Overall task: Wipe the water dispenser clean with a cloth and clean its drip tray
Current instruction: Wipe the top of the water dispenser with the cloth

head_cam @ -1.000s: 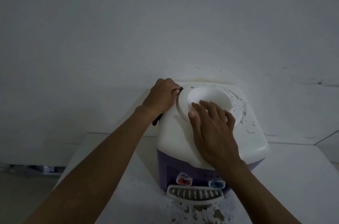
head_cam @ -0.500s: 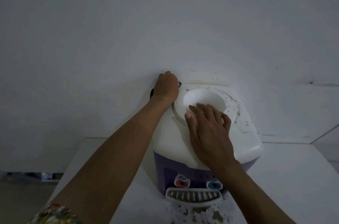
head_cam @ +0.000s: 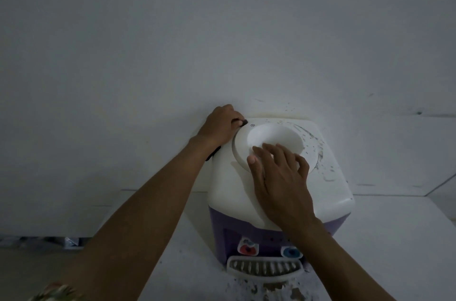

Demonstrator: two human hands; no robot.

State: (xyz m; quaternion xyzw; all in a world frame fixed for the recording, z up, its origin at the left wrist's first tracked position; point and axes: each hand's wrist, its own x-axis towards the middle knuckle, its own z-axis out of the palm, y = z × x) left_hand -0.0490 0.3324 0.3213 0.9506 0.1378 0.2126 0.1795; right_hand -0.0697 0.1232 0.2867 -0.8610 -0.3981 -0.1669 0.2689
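Water dispenser [head_cam: 278, 192] on white table [head_cam: 394, 239], back near the wall; top under wipe.
Left hand [head_cam: 219, 126] clenched on a dark cloth [head_cam: 243, 123] at the collar's rear-left edge; right hand [head_cam: 281, 182] released, flat on top, likely bracing; drip tray [head_cam: 265, 267] in front, untouched, dirty.

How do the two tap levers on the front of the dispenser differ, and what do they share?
The left tap lever has a red centre; the right tap lever has a blue one. The red one shows whole, while the right forearm covers the blue one's right edge. The red one sits slightly higher in the view. Both have pale surrounds, are mounted on the purple front of the water dispenser and sit just above the drip tray.
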